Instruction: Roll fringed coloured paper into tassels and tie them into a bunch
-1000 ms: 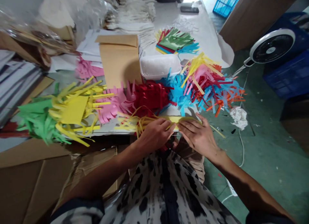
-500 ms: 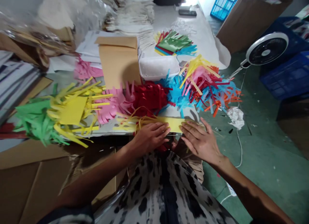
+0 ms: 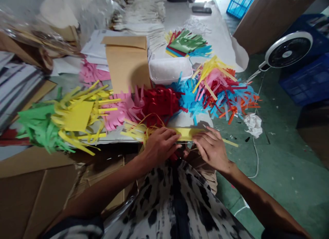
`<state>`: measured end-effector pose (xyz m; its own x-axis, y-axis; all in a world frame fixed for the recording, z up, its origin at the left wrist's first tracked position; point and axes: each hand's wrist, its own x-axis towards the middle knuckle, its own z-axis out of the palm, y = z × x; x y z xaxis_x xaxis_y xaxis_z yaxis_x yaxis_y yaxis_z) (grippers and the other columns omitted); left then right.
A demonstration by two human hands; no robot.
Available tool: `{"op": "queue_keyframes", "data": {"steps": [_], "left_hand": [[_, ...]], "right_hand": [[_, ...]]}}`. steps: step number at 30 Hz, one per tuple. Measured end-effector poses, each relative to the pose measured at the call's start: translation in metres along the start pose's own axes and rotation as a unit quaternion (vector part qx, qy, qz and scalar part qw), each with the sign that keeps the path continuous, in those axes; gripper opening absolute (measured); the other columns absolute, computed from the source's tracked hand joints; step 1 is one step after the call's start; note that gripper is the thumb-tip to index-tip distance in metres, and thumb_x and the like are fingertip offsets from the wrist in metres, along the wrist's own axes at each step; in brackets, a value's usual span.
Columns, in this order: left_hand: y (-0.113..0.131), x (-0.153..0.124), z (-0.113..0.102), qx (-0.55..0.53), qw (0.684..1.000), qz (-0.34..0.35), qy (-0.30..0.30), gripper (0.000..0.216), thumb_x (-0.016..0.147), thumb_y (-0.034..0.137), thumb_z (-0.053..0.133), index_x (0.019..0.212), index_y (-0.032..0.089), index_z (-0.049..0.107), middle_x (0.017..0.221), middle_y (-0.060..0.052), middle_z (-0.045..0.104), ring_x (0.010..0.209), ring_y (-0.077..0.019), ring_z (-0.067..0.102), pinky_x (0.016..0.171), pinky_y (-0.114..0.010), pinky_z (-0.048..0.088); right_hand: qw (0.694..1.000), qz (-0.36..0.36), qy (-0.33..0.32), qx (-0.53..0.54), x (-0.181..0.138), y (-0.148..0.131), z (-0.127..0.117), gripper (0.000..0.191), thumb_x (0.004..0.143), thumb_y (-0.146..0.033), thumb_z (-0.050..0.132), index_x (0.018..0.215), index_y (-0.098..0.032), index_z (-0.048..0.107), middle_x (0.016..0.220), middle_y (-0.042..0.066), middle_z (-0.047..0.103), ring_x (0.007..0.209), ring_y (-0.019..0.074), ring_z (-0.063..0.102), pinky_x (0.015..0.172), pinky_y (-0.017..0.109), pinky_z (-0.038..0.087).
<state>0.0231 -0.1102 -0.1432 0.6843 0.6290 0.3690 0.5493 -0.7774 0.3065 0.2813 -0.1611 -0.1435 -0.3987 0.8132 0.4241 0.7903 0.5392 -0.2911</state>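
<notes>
A yellow fringed paper strip lies along the near edge of the table. My left hand rests on its left part with fingers curled and pressed on the paper, where loose yellow fringes spread out. My right hand presses on the strip's right part, fingers bent and close together; a thin yellow end sticks out past it. The two hands sit close together, a small gap between the fingertips.
Heaps of fringed paper cover the table: green, yellow, pink, red, blue and mixed colours. A brown envelope, white plastic box, fan, cardboard boxes and crumpled paper surround.
My right hand's fingers, spread flat half a second ago, have curled in onto the strip. My left hand has shifted slightly along the yellow paper.
</notes>
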Motion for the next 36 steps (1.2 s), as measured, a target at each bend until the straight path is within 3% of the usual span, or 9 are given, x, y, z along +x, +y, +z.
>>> {"op": "queue_keyframes", "data": {"steps": [2,5,9,12,15,25,29,32,36], "left_hand": [[0.002,0.005,-0.002,-0.006,1.000,-0.017,-0.002,0.018,0.105,0.028,0.060,0.108,0.018,0.075,0.105,-0.007,0.077,0.093,-0.0208,0.066,0.084,-0.036,0.057],[0.003,0.008,-0.003,-0.004,1.000,-0.024,0.001,0.023,0.107,0.023,0.054,0.100,0.018,0.075,0.100,-0.006,0.077,0.088,-0.0183,0.064,0.081,-0.033,0.055],[-0.008,0.004,-0.007,-0.011,0.999,-0.032,0.013,0.020,0.106,0.025,0.058,0.096,0.020,0.075,0.099,-0.004,0.078,0.089,-0.0185,0.064,0.082,-0.033,0.053],[-0.020,0.000,-0.014,-0.025,0.996,-0.085,0.012,0.022,0.105,0.029,0.062,0.089,0.020,0.074,0.092,-0.002,0.077,0.087,-0.0190,0.064,0.082,-0.034,0.050],[-0.026,0.001,-0.018,0.003,0.991,-0.137,-0.012,0.022,0.103,0.031,0.062,0.086,0.020,0.072,0.086,-0.003,0.072,0.084,-0.0207,0.062,0.080,-0.036,0.048],[-0.024,0.010,-0.013,0.104,0.983,-0.149,-0.038,0.024,0.098,0.029,0.064,0.076,0.020,0.063,0.082,-0.007,0.067,0.085,-0.0258,0.059,0.075,-0.039,0.046],[-0.023,0.010,-0.011,0.121,0.981,-0.149,-0.026,0.018,0.097,0.030,0.065,0.082,0.020,0.066,0.085,-0.008,0.068,0.085,-0.0268,0.060,0.074,-0.041,0.046],[-0.019,0.009,-0.009,0.126,0.987,-0.100,0.012,0.013,0.100,0.027,0.064,0.107,0.019,0.071,0.106,-0.010,0.074,0.101,-0.0286,0.064,0.085,-0.044,0.049],[-0.020,0.010,-0.007,0.097,0.991,0.096,-0.015,0.022,0.106,0.023,0.058,0.123,0.028,0.070,0.122,-0.001,0.077,0.118,-0.0211,0.066,0.108,-0.042,0.045]], "right_hand": [[0.999,0.031,-0.028,-0.002,0.004,-0.005,0.001,0.017,0.104,-0.023,0.058,0.115,-0.024,0.072,0.111,0.003,0.081,0.105,0.0206,0.070,0.119,0.046,0.038],[0.997,0.049,-0.058,-0.010,0.006,-0.006,0.004,0.024,0.103,-0.037,0.063,0.123,-0.025,0.072,0.114,0.003,0.079,0.107,0.0232,0.067,0.119,0.048,0.035],[0.995,0.081,-0.050,-0.001,0.009,0.002,0.001,0.021,0.106,-0.035,0.058,0.103,-0.026,0.077,0.100,0.003,0.078,0.099,0.0230,0.063,0.102,0.043,0.039],[0.991,0.122,-0.049,0.002,0.013,0.009,-0.002,0.027,0.107,-0.041,0.057,0.097,-0.024,0.076,0.090,0.004,0.075,0.092,0.0229,0.063,0.087,0.040,0.038],[0.988,0.140,-0.054,-0.046,0.019,0.009,0.000,0.033,0.108,-0.044,0.054,0.092,-0.022,0.073,0.087,0.005,0.075,0.091,0.0250,0.063,0.082,0.040,0.035],[0.974,0.133,-0.076,-0.166,0.030,0.000,0.009,0.035,0.107,-0.043,0.048,0.087,-0.022,0.067,0.083,0.011,0.072,0.087,0.0298,0.058,0.077,0.042,0.032],[0.971,0.136,-0.056,-0.187,0.030,-0.006,0.009,0.033,0.107,-0.043,0.047,0.099,-0.021,0.071,0.086,0.013,0.072,0.090,0.0327,0.058,0.083,0.046,0.035],[0.974,0.110,-0.027,-0.195,0.029,-0.013,0.011,0.026,0.106,-0.034,0.052,0.117,-0.019,0.071,0.106,0.014,0.076,0.102,0.0333,0.061,0.094,0.050,0.035],[0.993,-0.035,-0.024,-0.114,0.019,-0.014,0.014,0.029,0.103,-0.018,0.057,0.128,-0.024,0.070,0.124,0.005,0.079,0.116,0.0251,0.065,0.104,0.046,0.035]]}}
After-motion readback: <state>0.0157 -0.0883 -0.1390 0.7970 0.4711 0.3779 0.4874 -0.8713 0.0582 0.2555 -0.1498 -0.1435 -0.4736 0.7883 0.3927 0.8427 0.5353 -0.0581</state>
